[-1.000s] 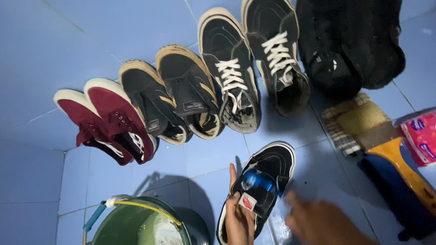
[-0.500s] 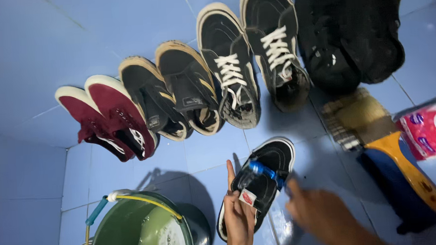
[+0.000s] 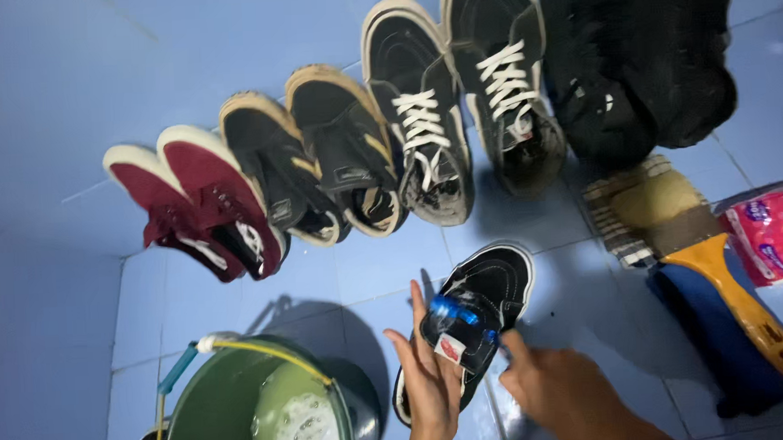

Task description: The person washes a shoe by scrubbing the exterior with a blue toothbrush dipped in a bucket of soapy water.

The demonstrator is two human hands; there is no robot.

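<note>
Since the earlier frames, the right hand (image 3: 562, 393) has been drawn in closer to the black shoe (image 3: 479, 317), and the whole scene has shifted slightly in the head view.

Seen from the head camera, the black shoe is held tilted above a blue tiled floor (image 3: 60, 94), its white-edged toe pointing away from the person. It is gripped at the heel by the left hand (image 3: 429, 381), with the forefinger stretched up along its side. A small blue brush (image 3: 453, 312) is pressed across the opening of the shoe; its handle runs toward the right hand, whose fingers are curled near it, though it cannot be told whether they are closed on the handle. Wet patches are seen on the tiles beneath the shoe.

A green bucket (image 3: 201, 404) of soapy water is set just beside the left hand. Against the far side, six more shoes are lined up: a dark red pair (image 3: 193, 202), a black pair with tan soles (image 3: 314, 157) and a black laced pair (image 3: 461, 94). A black bag (image 3: 639, 51) lies beside them. To the right, a large yellow-handled brush (image 3: 682, 234) and a pink packet (image 3: 775, 234) are laid on the floor.

Judged from this, scrubbing is under way on one shoe only; the lined-up shoes look dry and untouched, so most of the work appears left.
</note>
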